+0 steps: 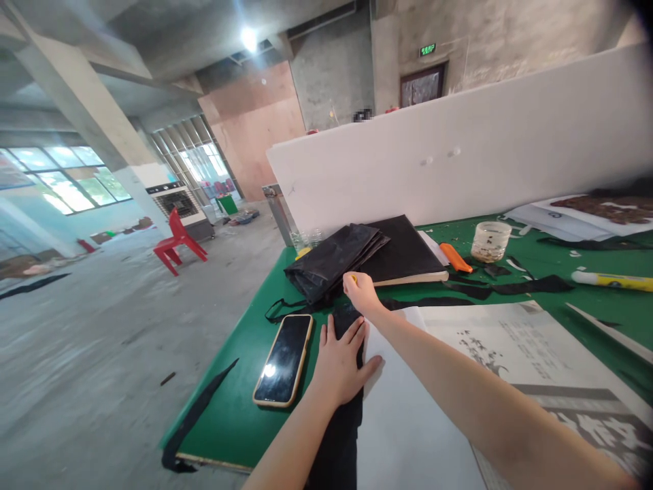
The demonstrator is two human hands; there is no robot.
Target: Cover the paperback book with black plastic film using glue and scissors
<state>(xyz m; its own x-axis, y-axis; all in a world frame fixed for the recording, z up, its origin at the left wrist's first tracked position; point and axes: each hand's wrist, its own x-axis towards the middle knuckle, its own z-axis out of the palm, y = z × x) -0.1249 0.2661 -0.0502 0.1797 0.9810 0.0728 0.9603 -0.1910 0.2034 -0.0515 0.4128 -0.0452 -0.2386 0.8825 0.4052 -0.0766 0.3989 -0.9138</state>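
My left hand point(343, 371) lies flat with its fingers spread. It presses on a strip of black sheet point(334, 435) and the edge of a white paper sheet point(408, 408). Just beyond it, my right hand point(361, 292) is closed at the far end of the black strip; a small yellowish bit shows at its fingers, but what it grips is too hidden to name. A folded black plastic sheet point(331, 262) touches a black-covered book point(403, 252) in front of the right hand. Left of my hands lies a smartphone point(282, 361) in a pale case.
On the green table point(229, 422) are a printed sheet point(490, 340), a clear plastic cup point(490, 241), an orange tool point(456, 258), a yellow glue tube point(612, 280) and black scraps. A white board point(449, 177) stands behind. A red chair point(178, 241) is on the floor to the left.
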